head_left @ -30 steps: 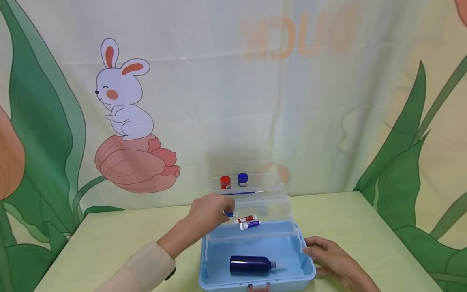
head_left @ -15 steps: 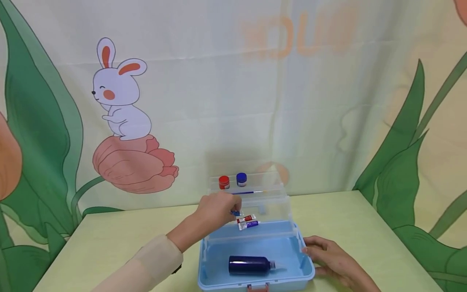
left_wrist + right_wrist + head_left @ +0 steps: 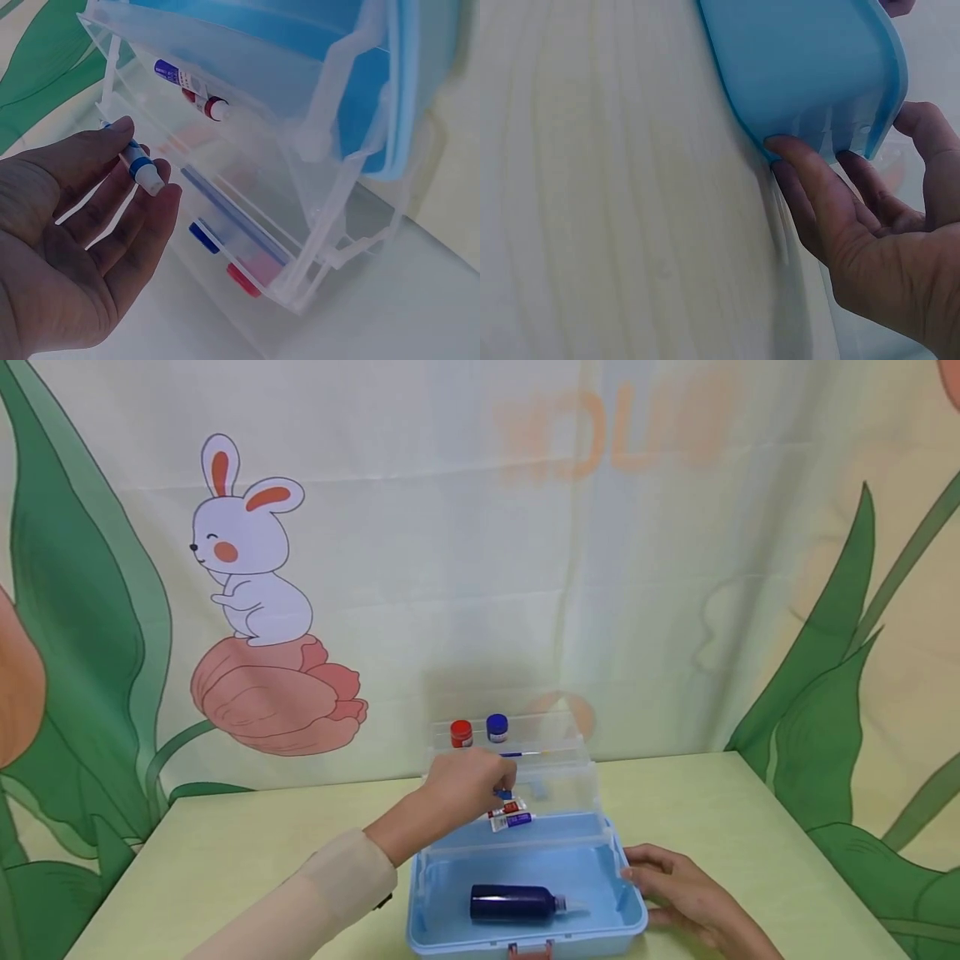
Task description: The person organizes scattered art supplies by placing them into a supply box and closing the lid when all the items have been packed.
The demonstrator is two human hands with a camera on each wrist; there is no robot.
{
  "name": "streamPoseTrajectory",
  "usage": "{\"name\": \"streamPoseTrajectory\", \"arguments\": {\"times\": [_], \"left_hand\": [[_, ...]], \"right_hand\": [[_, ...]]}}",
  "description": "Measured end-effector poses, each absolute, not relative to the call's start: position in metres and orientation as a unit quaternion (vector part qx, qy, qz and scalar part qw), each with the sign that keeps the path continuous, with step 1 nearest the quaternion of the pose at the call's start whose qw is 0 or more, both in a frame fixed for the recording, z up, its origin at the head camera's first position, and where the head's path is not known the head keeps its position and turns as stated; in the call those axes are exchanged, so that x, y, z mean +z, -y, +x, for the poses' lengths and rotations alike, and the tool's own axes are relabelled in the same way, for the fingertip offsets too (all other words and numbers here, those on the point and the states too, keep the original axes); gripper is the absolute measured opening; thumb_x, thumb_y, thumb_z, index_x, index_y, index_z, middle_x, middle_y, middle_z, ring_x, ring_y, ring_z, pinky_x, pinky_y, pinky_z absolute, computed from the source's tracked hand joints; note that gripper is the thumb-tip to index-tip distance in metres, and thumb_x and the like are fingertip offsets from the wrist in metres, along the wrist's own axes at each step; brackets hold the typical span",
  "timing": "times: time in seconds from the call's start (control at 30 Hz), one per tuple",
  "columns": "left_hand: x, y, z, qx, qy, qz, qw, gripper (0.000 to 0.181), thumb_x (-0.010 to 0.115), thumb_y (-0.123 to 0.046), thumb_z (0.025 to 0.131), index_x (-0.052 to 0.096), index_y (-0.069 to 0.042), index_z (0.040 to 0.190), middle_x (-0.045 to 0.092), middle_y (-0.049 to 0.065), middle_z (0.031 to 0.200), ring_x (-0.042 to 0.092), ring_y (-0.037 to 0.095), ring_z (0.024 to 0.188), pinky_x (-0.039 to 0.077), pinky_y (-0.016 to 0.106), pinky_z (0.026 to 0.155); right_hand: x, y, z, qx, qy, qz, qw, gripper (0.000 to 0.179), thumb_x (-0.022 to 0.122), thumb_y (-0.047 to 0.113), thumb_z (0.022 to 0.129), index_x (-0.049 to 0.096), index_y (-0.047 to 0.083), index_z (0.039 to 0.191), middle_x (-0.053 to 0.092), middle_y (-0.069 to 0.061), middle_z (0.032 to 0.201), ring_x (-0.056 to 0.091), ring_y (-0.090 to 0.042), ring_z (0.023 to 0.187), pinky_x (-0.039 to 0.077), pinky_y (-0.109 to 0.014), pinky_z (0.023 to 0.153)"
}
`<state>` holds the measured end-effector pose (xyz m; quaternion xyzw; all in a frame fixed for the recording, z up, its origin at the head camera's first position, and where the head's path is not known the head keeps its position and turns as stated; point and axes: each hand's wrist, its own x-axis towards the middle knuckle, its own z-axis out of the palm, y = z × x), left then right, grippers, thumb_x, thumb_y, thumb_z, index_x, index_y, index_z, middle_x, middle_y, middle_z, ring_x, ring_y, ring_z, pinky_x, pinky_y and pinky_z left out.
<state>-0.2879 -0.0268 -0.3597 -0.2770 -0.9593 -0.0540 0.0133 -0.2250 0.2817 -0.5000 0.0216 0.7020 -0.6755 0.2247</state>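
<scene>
My left hand [image 3: 468, 783] is raised over the clear upper trays [image 3: 573, 789] of a light blue storage box [image 3: 600, 942]. Between thumb and fingers it pinches a small paint tube [image 3: 138, 160] with a blue band and white cap. Just below, in a clear tray, lie a red paint tube [image 3: 512, 808] and a purple paint tube [image 3: 513, 822]. At the box's right side, my right hand [image 3: 688, 893] grips the wall. The right wrist view shows its fingers [image 3: 810, 176] spread along the blue wall from lower edge to rim.
A dark blue bottle [image 3: 513, 903] with a clear nozzle lies in the box's bottom. Behind, the highest tray bears a red jar [image 3: 461, 733] and a blue jar [image 3: 497, 727]. A blue-handled paintbrush [image 3: 513, 754] lies before them. A printed curtain [image 3: 420, 568] hangs behind the table [image 3: 300, 827].
My left hand has moved right across the clear trays with the blue-banded paint tube, now close over the red tube. My right hand stays at the box's side.
</scene>
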Motion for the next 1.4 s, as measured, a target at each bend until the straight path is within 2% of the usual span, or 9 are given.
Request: {"name": "streamPoseTrajectory", "arguments": {"times": [0.17,0.7,1.03,1.27,1.4], "left_hand": [[-0.356,0.018,-0.288,-0.048,0.957,-0.286,0.012,0.015,0.085,-0.023,0.084,0.076,-0.022,0.096,0.072,-0.007,0.09,0.06,0.009,0.074,0.046,0.024,0.052],[-0.356,0.005,-0.288,-0.054,0.951,-0.305,-0.005,0.018,0.088,-0.026,0.081,0.074,-0.021,0.091,0.069,-0.01,0.083,0.057,0.009,0.072,0.046,0.025,0.051],[-0.359,0.002,-0.289,-0.085,0.947,-0.309,-0.02,0.019,0.088,-0.024,0.079,0.074,-0.021,0.091,0.068,-0.01,0.083,0.058,0.008,0.076,0.049,0.025,0.059],[-0.361,0.001,-0.288,-0.094,0.951,-0.292,-0.037,0.019,0.088,-0.026,0.079,0.074,-0.024,0.092,0.066,-0.013,0.082,0.057,0.009,0.075,0.047,0.032,0.063],[-0.36,0.001,-0.289,-0.09,0.951,-0.292,-0.042,0.023,0.088,-0.027,0.079,0.074,-0.023,0.097,0.066,-0.012,0.084,0.058,0.009,0.076,0.047,0.032,0.063]], "right_hand": [[-0.501,-0.281,-0.226,-0.672,-0.706,0.032,0.221,0.063,0.072,0.026,0.095,0.046,-0.005,0.144,0.062,-0.016,0.131,0.066,-0.027,0.108,0.059,-0.05,0.083],[-0.499,-0.279,-0.226,-0.676,-0.701,0.032,0.226,0.059,0.073,0.027,0.095,0.051,-0.003,0.141,0.061,-0.016,0.132,0.066,-0.027,0.11,0.059,-0.049,0.084],[-0.499,-0.28,-0.227,-0.686,-0.691,0.019,0.227,0.057,0.071,0.027,0.096,0.052,-0.003,0.14,0.063,-0.014,0.129,0.066,-0.026,0.11,0.059,-0.049,0.085],[-0.499,-0.28,-0.226,-0.686,-0.691,0.019,0.225,0.057,0.072,0.027,0.095,0.052,-0.003,0.14,0.063,-0.014,0.129,0.067,-0.025,0.109,0.059,-0.048,0.084],[-0.499,-0.28,-0.227,-0.685,-0.693,0.023,0.224,0.057,0.071,0.027,0.096,0.052,-0.003,0.14,0.063,-0.013,0.128,0.067,-0.026,0.109,0.059,-0.048,0.084]]}}
